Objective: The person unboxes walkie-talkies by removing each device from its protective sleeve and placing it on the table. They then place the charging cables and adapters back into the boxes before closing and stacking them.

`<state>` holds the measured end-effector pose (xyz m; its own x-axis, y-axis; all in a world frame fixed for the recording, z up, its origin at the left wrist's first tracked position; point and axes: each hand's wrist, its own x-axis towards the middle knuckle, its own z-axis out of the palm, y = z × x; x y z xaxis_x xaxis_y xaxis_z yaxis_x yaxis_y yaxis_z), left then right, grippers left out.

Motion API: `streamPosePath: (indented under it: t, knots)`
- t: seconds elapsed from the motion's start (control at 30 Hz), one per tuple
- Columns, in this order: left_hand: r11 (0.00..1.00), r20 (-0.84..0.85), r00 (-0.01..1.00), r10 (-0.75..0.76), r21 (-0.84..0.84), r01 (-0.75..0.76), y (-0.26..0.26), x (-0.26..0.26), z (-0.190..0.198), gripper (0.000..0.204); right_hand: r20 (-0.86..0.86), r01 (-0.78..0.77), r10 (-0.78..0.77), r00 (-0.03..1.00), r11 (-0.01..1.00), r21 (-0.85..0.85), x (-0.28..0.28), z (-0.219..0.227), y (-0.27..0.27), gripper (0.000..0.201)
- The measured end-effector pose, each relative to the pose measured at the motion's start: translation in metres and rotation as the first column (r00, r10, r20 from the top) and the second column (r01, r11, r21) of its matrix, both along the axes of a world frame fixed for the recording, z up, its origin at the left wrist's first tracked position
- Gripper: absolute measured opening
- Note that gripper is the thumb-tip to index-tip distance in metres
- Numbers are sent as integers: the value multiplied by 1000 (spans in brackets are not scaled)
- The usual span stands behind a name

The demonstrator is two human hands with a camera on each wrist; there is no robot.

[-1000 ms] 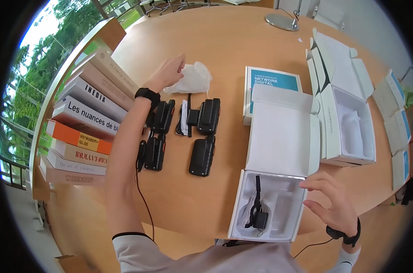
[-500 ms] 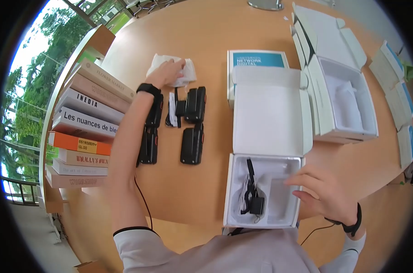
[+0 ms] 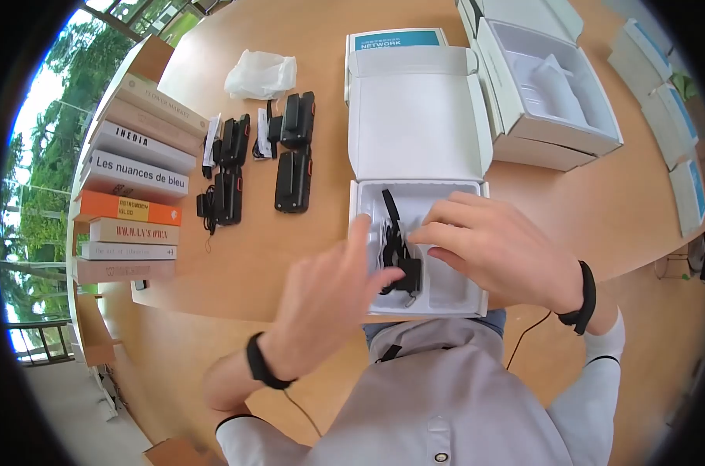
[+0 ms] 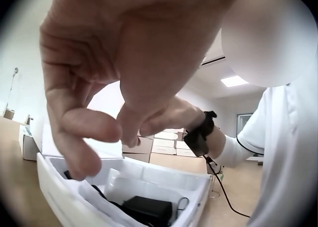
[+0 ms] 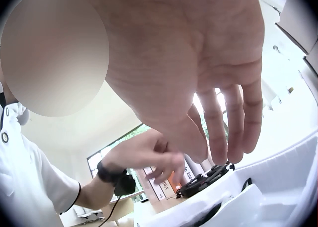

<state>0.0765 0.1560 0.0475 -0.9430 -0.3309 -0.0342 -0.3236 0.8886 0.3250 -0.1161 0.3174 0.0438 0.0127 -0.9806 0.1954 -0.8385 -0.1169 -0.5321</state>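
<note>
In front of the body, an open white box (image 3: 455, 289) has its lid (image 3: 414, 116) folded back. A black power adapter (image 3: 408, 276) with a black strap (image 3: 390, 205) and cable lies in its left compartment; the right compartment holds nothing visible. My left hand (image 3: 317, 303) is over the near left edge of the box, fingers spread and thumb close to the adapter. From the right, my right hand (image 3: 496, 247) reaches over the tray, its fingertips close beside the cable. The right wrist view shows those fingers (image 5: 214, 132) fairly straight and holding nothing.
Several black handheld radios (image 3: 293, 182) stand left of the box with cables and adapters. Behind them lies a white plastic bag (image 3: 261, 74). Stacked books (image 3: 139, 172) line the left side. A second open box (image 3: 550, 147) and a blue-labelled box (image 3: 395, 39) sit behind.
My left hand has left the white bag and come back to the box. My right hand has moved left, over the tray. The head view has shifted downward.
</note>
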Motion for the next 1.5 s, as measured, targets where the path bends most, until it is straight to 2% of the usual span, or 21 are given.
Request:
streamPosePath:
  t: [0.07, 0.27, 0.33, 0.47, 0.63, 0.77, 0.87, 0.97, 1.03, 1.17, 1.23, 1.27, 1.37, 1.43, 1.5]
  knots:
    - [1000, 101, 995, 6, 0, -6, 24, 0, -6, 81, 21, -28, 28, 999, 1000, -7, 4, 1, 5, 14]
    - [996, 299, 952, 67, 34, -80, 36, -27, -13, 90, -1, -69, 69, 998, 997, 29, -1, 5, 30, 19]
    - [994, 249, 968, 36, 93, -61, 35, -26, -21, 89, 4, -50, 50, 999, 995, 83, -5, 7, 39, 22]
    - [982, 253, 967, 35, 170, -80, 30, -23, -24, 85, 40, -22, 21, 999, 999, 32, -13, -5, 50, 22]
    - [997, 219, 975, 33, 62, -48, 36, -24, -27, 85, 26, -4, 7, 1000, 994, -114, -10, -37, 45, 31]
    - [997, 169, 983, 76, -4, -76, 40, -24, -31, 88, -49, -128, 127, 991, 992, -18, -11, -53, 43, 30]
    - [965, 312, 933, 181, 125, -229, 45, -36, -13, 85, -93, -160, 165, 982, 985, 56, -11, -56, 45, 28]
    - [975, 164, 972, 169, 119, -189, 45, -30, -35, 82, -92, -179, 181, 979, 983, 39, -11, -60, 44, 26]
    - [972, 129, 976, 178, 129, -194, 46, -31, -40, 82, -76, -198, 195, 978, 980, -33, -10, -69, 43, 24]
    - [953, 84, 969, 234, 177, -246, 44, -27, -46, 87, -89, -197, 194, 977, 980, -22, -9, -70, 45, 21]
    - [929, 68, 959, 273, 239, -282, 44, -21, -25, 87, -74, -188, 185, 980, 981, -41, -11, -71, 46, 20]
    - [914, 64, 953, 296, 270, -302, 42, -16, -10, 86, -76, -186, 187, 980, 982, 11, -12, -70, 46, 20]
    - [770, -71, 893, 444, 540, -340, 20, 0, 33, 79, -81, -186, 196, 977, 976, 117, -14, -57, 46, 21]
    - [737, -187, 839, 511, 598, -316, -10, 14, 50, 77, -86, -185, 196, 977, 975, 123, -14, -53, 45, 21]
    - [734, -152, 827, 541, 566, -377, -56, 28, 56, 77, -35, -188, 193, 981, 976, 112, -13, -53, 44, 23]
